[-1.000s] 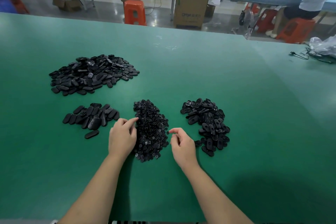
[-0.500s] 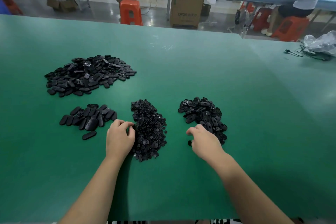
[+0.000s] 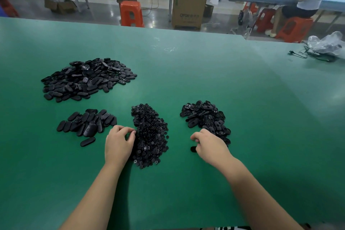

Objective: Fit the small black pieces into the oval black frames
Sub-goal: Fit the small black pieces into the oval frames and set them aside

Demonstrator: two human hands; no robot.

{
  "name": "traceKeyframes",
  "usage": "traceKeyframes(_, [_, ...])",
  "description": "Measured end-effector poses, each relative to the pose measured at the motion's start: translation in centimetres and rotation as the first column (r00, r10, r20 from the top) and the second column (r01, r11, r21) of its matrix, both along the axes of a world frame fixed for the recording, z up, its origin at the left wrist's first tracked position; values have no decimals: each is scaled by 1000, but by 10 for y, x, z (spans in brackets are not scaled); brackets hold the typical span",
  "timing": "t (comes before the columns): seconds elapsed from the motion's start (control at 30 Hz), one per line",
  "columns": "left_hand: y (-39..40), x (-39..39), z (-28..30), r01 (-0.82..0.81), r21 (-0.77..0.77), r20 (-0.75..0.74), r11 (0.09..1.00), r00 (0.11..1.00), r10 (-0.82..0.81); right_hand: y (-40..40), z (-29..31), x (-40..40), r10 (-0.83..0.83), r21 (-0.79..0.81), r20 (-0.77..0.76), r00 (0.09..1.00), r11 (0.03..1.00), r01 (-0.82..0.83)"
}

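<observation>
A heap of small black pieces lies in front of me on the green table. My left hand rests at the heap's left edge, fingers curled, fingertips pinching at a small piece there. To the right is a pile of oval black frames. My right hand covers the near end of this pile with curled fingers. It grips an oval frame whose dark end pokes out below the fingers.
Two more piles of oval black parts lie on the left: a large pile farther back and a smaller pile near my left hand. A plastic bag with cables sits at the far right. Stools, boxes and a seated person are beyond the table.
My right hand has moved right, from beside the small-piece heap to the near end of the oval frame pile, and curled over a frame. My left hand has stayed at the heap's left edge.
</observation>
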State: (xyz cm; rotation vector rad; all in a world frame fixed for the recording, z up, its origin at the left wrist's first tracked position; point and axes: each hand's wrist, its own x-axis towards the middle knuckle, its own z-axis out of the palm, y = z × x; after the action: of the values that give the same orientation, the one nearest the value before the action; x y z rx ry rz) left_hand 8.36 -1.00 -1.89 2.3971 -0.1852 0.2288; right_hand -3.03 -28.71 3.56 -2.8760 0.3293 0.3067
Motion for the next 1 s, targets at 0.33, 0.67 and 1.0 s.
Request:
traceKeyframes(0.33, [3, -4, 8, -64, -264, -93, 962, 995, 41, -1, 0, 2, 66, -57, -73, 995, 996, -70])
traceKeyframes(0.67, [3, -1, 7, -53, -225, -109, 973, 994, 29, 23, 2, 10, -404, 704, 327, 854, 707, 65])
traceKeyframes(1.0, [4, -4, 8, -48, -257, -86, 965, 996, 26, 54, -26, 10, -658, 967, 147, 739, 252, 32])
